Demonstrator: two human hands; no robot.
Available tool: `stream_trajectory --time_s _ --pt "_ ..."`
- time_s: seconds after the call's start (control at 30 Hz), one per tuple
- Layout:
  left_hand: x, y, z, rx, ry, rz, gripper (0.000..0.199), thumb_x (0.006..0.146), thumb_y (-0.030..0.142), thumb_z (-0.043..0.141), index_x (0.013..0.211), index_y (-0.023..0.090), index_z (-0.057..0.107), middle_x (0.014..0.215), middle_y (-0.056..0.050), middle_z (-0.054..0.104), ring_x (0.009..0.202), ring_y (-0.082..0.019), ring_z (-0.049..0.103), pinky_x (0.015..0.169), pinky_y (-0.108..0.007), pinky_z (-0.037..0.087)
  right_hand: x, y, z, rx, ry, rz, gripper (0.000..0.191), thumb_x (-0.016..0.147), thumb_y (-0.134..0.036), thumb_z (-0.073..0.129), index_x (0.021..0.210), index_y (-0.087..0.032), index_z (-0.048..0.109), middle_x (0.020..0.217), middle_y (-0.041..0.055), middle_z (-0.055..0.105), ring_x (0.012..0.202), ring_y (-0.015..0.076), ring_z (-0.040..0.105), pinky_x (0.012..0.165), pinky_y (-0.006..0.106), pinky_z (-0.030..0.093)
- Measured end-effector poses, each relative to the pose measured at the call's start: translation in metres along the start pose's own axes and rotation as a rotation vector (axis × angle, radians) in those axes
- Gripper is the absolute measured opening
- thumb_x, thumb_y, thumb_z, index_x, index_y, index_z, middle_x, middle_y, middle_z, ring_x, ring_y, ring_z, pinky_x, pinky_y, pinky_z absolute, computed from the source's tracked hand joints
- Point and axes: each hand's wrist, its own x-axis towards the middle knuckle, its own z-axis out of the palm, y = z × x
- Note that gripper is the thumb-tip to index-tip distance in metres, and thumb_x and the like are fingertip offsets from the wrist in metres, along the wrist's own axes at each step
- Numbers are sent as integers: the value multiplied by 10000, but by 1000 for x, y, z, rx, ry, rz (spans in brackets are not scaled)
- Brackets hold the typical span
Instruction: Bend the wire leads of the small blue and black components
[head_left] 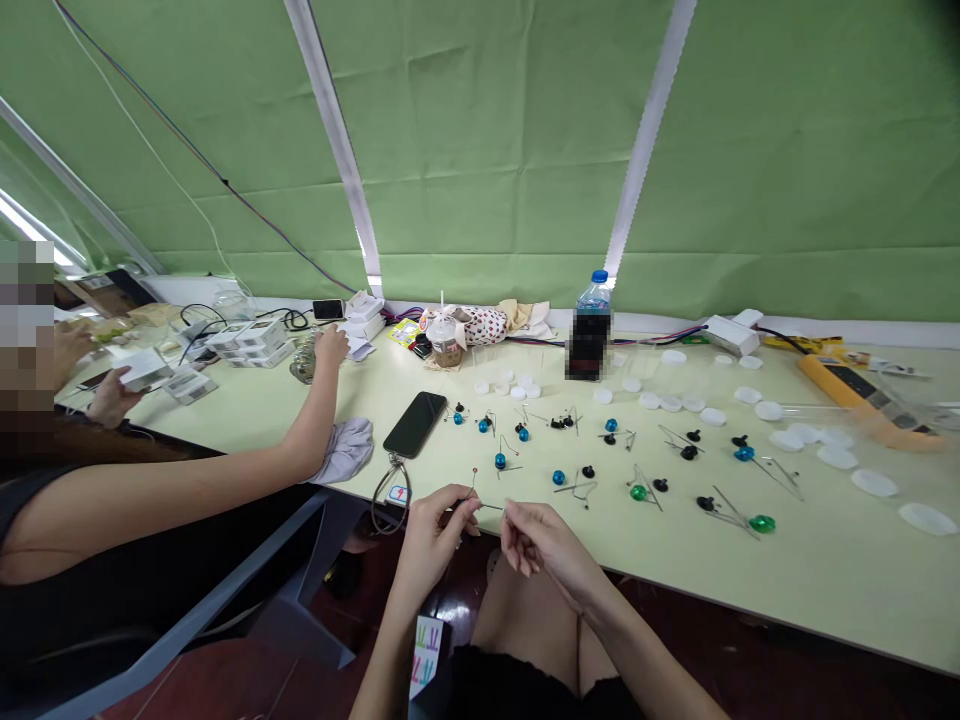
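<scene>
A long, pale yellow-green tabletop (840,580) bears everything laid out here. At its left end, another person's bare arm (262,465) reaches over it. The orange handheld device with a dark face (870,400) lies toward the right end, and the clear bottle with a blue cap (596,292) stands at the back edge. Near the front edge, left of centre, lies a black phone (415,425). Just over the front edge, the left hand (441,525) grips a thin, dark metal wire piece (491,507) between its fingertips; the right hand (541,545) seems to pinch the other end. Beyond them, blue beads (500,461), green beads (762,524) and black knobs (589,471) lie scattered among bent wires.
</scene>
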Motion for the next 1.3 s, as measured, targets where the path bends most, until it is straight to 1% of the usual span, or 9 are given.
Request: stream_trajectory --time_s 0.07,0.27,0.37,0.5,0.73,0.87,1.0,1.23,1.3 --pt "-1 0 0 -8 -16 -14 237 883 352 548 838 138 642 657 -26 645 587 -151 648 602 -224 484 0 -2 0 -47 14 -80 442 949 -491 413 716 -159 588 544 -3 532 447 90 443 455 218 336" --pt "-1 -4 -2 -90 -53 -53 252 885 369 548 844 137 636 645 -27 647 564 -151 643 594 -231 484 -7 5 0 -524 353 -580 325 965 -356 411 1114 -218 665 963 103 643 897 210 600 797 353 478" --pt "-1 -2 -2 -83 -4 -28 243 883 362 553 846 137 637 656 -30 650 580 -155 649 598 -231 484 -5 6 1 -247 347 -389 380 969 -435 385 1082 -178 642 899 103 661 791 190 635 700 321 509" --pt "0 2 -1 -41 -18 -14 239 881 353 557 836 137 648 663 -35 652 592 -156 648 604 -232 485 1 0 4 54 121 -110 453 955 -510 375 921 -139 632 616 26 597 448 108 514 420 225 359" --pt "0 -3 1 -277 -67 -105 266 867 382 577 829 126 639 651 -30 641 549 -140 619 565 -233 490 -10 -1 10 -287 244 -574 268 948 -315 470 1071 -249 699 918 60 620 793 156 588 721 299 479" --pt "0 -4 -1 -300 -4 -83 244 870 363 579 827 128 628 657 -24 642 557 -135 620 587 -233 490 -8 -3 9 -27 209 -386 340 947 -414 468 1174 -210 619 894 65 635 766 162 624 687 298 502" --pt "-1 -5 -2 -211 -10 -83 254 871 375 574 840 130 632 654 -26 642 571 -147 632 595 -238 492 -2 -8 8 83 90 -187 391 926 -497 469 909 -148 645 680 37 617 553 127 575 493 237 432" --pt "-2 -7 -3 -263 -35 -109 263 870 377 575 836 124 636 639 -29 643 542 -135 622 570 -229 486 -7 -8 9 -362 260 -535 258 945 -333 472 980 -241 711 955 72 625 854 186 608 736 312 490" --pt "-2 -7 -2 -273 -6 -99 251 865 373 585 840 127 632 640 -23 639 552 -138 626 578 -231 491 -6 -5 9 -322 299 -508 265 926 -367 512 1112 -252 661 1079 83 607 979 203 601 828 328 489"
